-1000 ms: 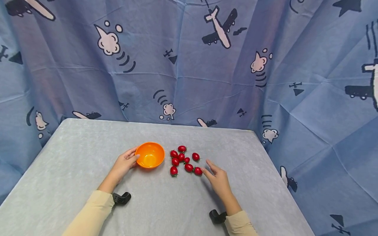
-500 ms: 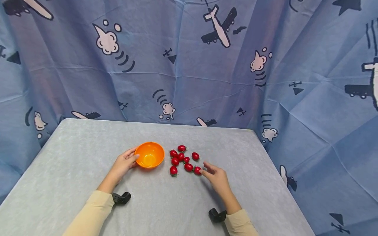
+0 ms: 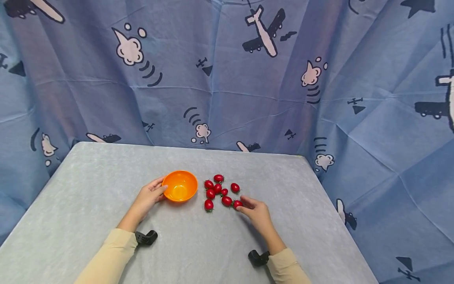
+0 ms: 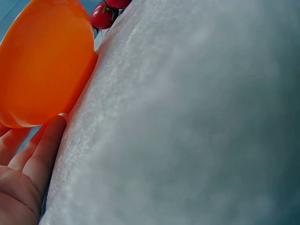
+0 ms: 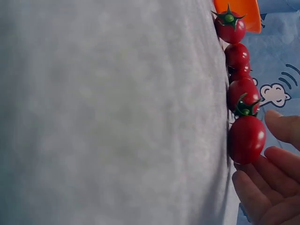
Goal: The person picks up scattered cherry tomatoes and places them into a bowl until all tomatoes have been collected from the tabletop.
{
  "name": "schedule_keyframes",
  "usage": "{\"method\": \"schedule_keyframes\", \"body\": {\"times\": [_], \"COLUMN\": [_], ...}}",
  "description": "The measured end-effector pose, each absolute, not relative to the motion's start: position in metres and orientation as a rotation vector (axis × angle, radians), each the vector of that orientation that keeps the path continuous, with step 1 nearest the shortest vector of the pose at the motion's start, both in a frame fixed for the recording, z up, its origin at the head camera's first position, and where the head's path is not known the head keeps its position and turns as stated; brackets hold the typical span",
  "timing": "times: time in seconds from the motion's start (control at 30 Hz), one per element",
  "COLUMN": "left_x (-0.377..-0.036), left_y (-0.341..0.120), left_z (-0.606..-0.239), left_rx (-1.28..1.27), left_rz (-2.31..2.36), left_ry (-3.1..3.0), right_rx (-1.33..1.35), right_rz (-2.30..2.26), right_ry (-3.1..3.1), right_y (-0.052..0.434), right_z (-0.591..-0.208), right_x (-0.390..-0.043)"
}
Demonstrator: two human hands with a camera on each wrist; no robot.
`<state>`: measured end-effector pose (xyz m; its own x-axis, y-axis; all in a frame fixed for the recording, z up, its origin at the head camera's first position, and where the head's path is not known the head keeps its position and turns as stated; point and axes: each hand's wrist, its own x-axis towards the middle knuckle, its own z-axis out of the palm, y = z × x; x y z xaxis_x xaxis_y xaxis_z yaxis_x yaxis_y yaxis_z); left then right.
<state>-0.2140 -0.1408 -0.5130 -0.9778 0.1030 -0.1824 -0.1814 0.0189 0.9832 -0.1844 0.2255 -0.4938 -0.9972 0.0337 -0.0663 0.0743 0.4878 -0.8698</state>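
Note:
A round orange bowl stands on the cloth-covered table. My left hand grips its left side, thumb over the rim and fingers along the outer wall. Right of the bowl lies a loose cluster of several red cherry tomatoes with green stems. My right hand is at the nearest right-hand tomato. In the right wrist view its fingers lie spread just behind that tomato, and the thumb stands apart near its top. The tomato sits on the cloth, stem toward the others.
A pale grey cloth covers the table. Behind it and to the right hangs a blue curtain printed with planes and clouds. Black wrist cameras sit on both wrists.
My right hand has moved slightly left, bringing its thumb and fingers closer around the right-hand tomato. The left hand, bowl and tomatoes have stayed where they were.

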Motion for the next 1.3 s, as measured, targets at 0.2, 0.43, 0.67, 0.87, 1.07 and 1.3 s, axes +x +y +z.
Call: {"method": "schedule_keyframes", "body": {"times": [0.2, 0.43, 0.67, 0.87, 1.07, 1.3], "left_x": [-0.214, -0.215, -0.215, -0.216, -0.216, -0.214], "left_y": [-0.140, -0.140, -0.142, -0.143, -0.141, -0.140], "left_z": [-0.512, -0.513, -0.513, -0.513, -0.513, -0.513], "left_rx": [-0.070, -0.072, -0.071, -0.084, -0.075, -0.074], "left_rz": [2.071, 2.088, 2.078, 2.089, 2.093, 2.099], "left_ry": [2.085, 2.075, 2.070, 2.054, 2.046, 2.047], "right_rx": [0.138, 0.122, 0.131, 0.112, 0.108, 0.122], "right_rz": [-1.584, -1.553, -1.538, -1.523, -1.518, -1.505], "right_ry": [2.656, 2.673, 2.677, 2.702, 2.729, 2.738], "right_y": [0.225, 0.223, 0.221, 0.222, 0.223, 0.223], "right_z": [-0.500, -0.501, -0.500, -0.501, -0.505, -0.505], "right_x": [-0.187, -0.188, -0.188, -0.190, -0.190, -0.189]}}
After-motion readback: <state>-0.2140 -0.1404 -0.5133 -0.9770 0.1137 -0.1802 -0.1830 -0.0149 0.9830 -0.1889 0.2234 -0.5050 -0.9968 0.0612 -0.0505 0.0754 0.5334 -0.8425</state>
